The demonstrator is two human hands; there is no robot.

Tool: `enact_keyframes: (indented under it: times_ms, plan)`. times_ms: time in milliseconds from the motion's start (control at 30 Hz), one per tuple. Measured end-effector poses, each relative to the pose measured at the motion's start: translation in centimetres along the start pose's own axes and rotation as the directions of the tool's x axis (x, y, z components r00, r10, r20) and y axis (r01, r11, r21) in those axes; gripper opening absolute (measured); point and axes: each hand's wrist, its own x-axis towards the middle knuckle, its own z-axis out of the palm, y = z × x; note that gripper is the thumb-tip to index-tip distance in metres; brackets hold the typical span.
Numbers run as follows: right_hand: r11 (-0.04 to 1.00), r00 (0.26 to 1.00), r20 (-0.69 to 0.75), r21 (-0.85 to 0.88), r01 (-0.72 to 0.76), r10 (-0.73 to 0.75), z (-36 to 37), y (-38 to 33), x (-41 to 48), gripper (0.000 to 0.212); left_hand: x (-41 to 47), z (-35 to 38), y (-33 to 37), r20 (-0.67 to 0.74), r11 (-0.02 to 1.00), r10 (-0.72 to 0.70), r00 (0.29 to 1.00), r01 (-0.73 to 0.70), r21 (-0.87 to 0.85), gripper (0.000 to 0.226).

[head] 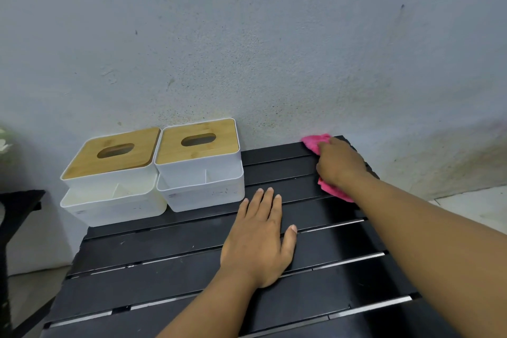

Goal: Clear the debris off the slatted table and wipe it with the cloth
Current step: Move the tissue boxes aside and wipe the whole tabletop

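Observation:
A black slatted table [170,280] fills the lower half of the head view. My right hand [338,163] presses a pink cloth [312,143] onto the table's far right corner, close to the wall; the cloth shows beyond my fingers and again under my wrist. My left hand [259,239] lies flat on the middle slats, fingers spread, palm down, holding nothing. A few small pale specks dot the near left slats.
Two white tissue boxes with wooden lids stand side by side at the table's far left, the left box [109,175] and the right box [200,164]. A stained grey wall [247,49] backs the table. A dark stand [16,208] is at the left edge.

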Motion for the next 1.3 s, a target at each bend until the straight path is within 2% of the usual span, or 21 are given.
enact_keyframes:
  times_ms: [100, 200, 267, 433, 567, 667, 833, 933, 1000, 1067, 1133, 1300]
  plan:
    - [0.994, 0.994, 0.018, -0.033, -0.105, 0.105, 1.0, -2.3, 0.0, 0.054, 0.0, 0.0, 0.1, -0.005, 1.0, 0.0, 1.0, 0.0, 0.004, 0.07]
    - [0.997, 0.996, 0.047, -0.034, -0.072, 0.074, 1.2, -4.4, -0.1, 0.05, 0.1, 0.1, 0.1, -0.005, 1.0, -0.001, 1.0, 0.001, 0.005, 0.071]
    - [1.0, 0.998, 0.056, -0.008, -0.008, 0.008, 1.2, -5.9, -0.3, 0.044, 0.2, 0.2, 0.0, -0.001, 1.0, 0.0, 1.0, 0.0, 0.009, 0.071]
    - [0.954, 0.947, 0.157, -0.065, 0.293, -0.281, 2.1, -9.9, -0.8, 0.052, 0.2, 0.2, 0.0, -0.02, 1.0, 0.006, 1.0, -0.006, 0.013, 0.07]
    - [0.911, 0.888, 0.226, -0.001, 0.411, -0.4, 1.1, -7.9, -0.7, 0.06, 0.1, 0.1, 0.1, -0.008, 1.0, 0.004, 1.0, -0.004, 0.014, 0.069]
    - [0.936, 0.911, 0.214, 0.056, 0.348, -0.352, 0.3, -5.9, -0.4, 0.068, 0.1, 0.0, 0.1, -0.002, 1.0, -0.002, 1.0, 0.002, 0.002, 0.07]
    - [0.972, 0.963, 0.141, 0.085, 0.218, -0.228, -0.7, -2.1, 0.2, 0.065, 0.0, -0.1, 0.1, -0.009, 1.0, -0.004, 1.0, 0.004, -0.007, 0.07]
    - [0.985, 0.995, 0.033, 0.149, 0.083, -0.089, -0.5, 0.8, 0.1, 0.066, 0.0, 0.0, 0.1, -0.02, 1.0, -0.002, 1.0, 0.002, -0.022, 0.07]
    - [0.989, 0.996, -0.071, 0.14, -0.038, 0.048, 0.1, 1.4, -0.1, 0.058, 0.0, 0.0, 0.0, -0.027, 1.0, 0.0, 1.0, 0.0, -0.027, 0.07]
    - [0.988, 0.984, -0.129, 0.113, -0.108, 0.122, 0.7, 0.7, -0.4, 0.046, 0.1, 0.2, -0.1, -0.029, 1.0, -0.002, 1.0, 0.001, -0.028, 0.07]
    - [0.994, 0.989, -0.124, 0.074, -0.077, 0.086, 1.1, -0.3, -0.8, 0.04, 0.1, 0.2, -0.1, -0.028, 1.0, -0.001, 1.0, 0.001, -0.024, 0.071]
    - [0.987, 0.989, -0.005, 0.076, 0.145, -0.145, 1.8, -1.8, -4.2, 0.054, 0.1, 0.1, 0.0, -0.02, 1.0, 0.0, 1.0, 0.0, -0.007, 0.071]
